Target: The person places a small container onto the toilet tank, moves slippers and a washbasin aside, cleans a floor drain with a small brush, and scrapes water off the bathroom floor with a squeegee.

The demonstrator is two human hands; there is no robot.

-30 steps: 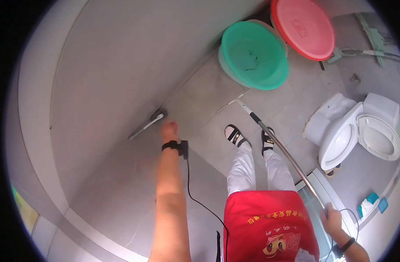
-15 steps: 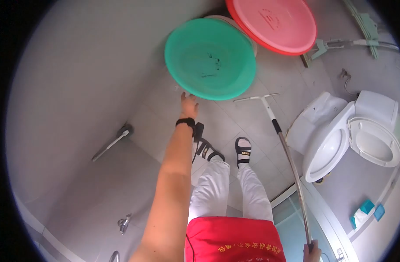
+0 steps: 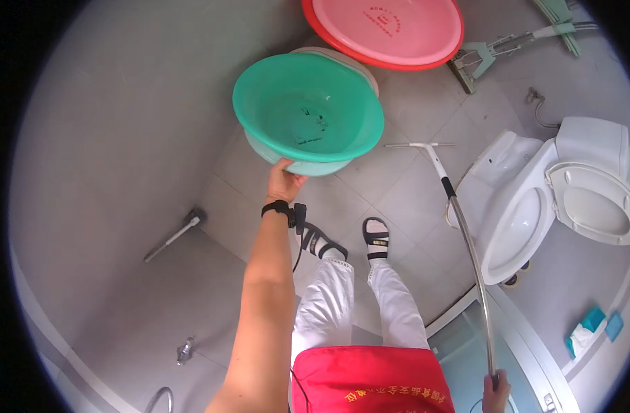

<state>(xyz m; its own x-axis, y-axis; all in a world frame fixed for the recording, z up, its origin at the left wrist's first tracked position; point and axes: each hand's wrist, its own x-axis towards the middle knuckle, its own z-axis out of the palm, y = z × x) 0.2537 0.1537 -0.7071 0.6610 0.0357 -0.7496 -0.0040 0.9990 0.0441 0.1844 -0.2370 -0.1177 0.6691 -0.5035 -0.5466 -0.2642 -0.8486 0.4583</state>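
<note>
My left hand [image 3: 285,182] is closed on the near rim of a green basin [image 3: 308,103], its thumb over the edge and its other fingers under it. Small dark marks show on the basin's bottom. At the lower right my right hand [image 3: 496,392] grips the end of a long metal pole [image 3: 472,258]. The pole has a black sleeve and a white T-shaped head [image 3: 428,146] that lies on the tiled floor [image 3: 404,182] to the right of the green basin.
A red and pink basin [image 3: 387,27] stands behind the green one. To the right are a white toilet [image 3: 594,199], a mop [image 3: 484,58] and a tissue pack [image 3: 582,334]. A brush [image 3: 172,239] is by the left wall. My sandalled feet are below the basin.
My left hand has moved from beside the brush to the green basin and taken hold of its rim. The view has swung left, and the pole remains in my right hand.
</note>
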